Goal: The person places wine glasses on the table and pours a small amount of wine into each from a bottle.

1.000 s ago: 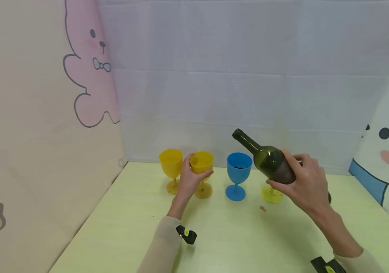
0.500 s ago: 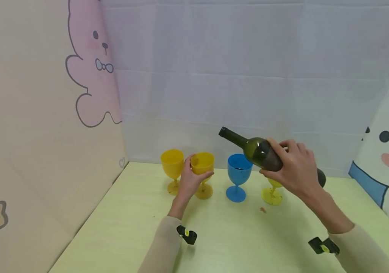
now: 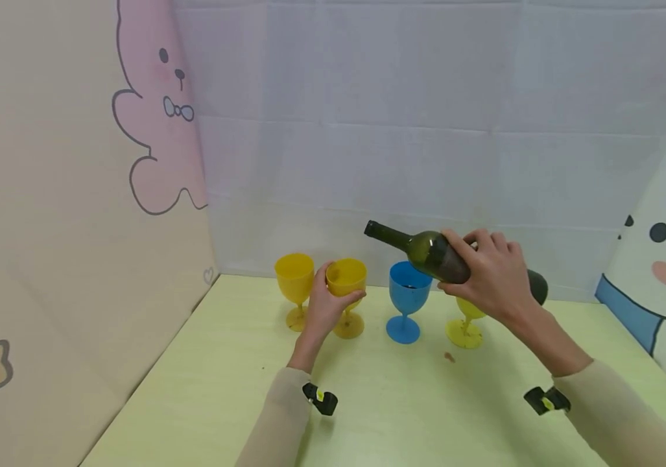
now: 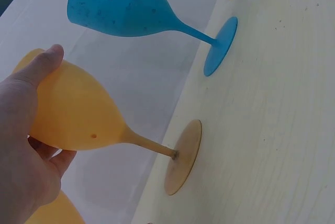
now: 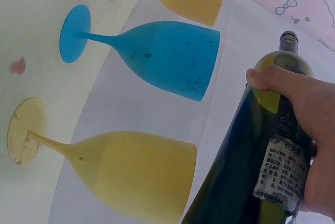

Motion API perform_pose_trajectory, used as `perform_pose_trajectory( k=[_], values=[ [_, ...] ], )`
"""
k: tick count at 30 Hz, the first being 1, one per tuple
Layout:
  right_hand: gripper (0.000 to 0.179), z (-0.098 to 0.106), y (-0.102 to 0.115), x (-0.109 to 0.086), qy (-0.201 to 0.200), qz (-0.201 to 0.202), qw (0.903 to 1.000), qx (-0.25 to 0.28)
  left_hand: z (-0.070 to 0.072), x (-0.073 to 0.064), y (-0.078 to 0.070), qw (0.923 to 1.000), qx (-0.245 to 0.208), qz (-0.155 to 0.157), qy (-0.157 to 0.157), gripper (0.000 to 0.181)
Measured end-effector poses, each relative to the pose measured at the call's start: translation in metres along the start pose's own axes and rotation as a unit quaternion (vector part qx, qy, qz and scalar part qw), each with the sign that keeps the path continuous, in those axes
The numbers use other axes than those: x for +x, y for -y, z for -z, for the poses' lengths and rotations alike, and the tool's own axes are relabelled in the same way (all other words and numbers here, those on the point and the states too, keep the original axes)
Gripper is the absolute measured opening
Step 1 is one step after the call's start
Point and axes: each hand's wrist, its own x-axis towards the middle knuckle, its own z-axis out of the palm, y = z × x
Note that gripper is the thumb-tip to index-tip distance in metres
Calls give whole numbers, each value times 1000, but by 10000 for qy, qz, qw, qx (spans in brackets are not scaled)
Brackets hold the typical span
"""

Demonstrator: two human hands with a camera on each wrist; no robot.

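My left hand grips the bowl of an orange-yellow goblet, whose foot stands on the table. In my right hand is a dark green wine bottle, tilted with its neck to the left and slightly up. The bottle's mouth is above and to the right of the held goblet, apart from it. Below the bottle stands a blue goblet with something dark inside. A lighter yellow goblet is partly hidden behind my right hand in the head view. Left of my left hand stands another yellow goblet.
The goblets stand in a row near the back of the pale table, close to a white cloth backdrop. A small reddish spot marks the tabletop. A cartoon-printed wall rises on the left.
My right hand has carried the bottle to the left, bringing its mouth nearer the held goblet, and the bottle lies flatter. My left hand has stayed on the goblet.
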Motion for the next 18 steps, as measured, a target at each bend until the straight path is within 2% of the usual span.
perform_pose_trajectory(
  k=[18],
  values=[
    [100, -14, -2, 14, 205, 621, 9967, -488, -4, 0, -3, 9999, -76, 20, 66, 95]
  ],
)
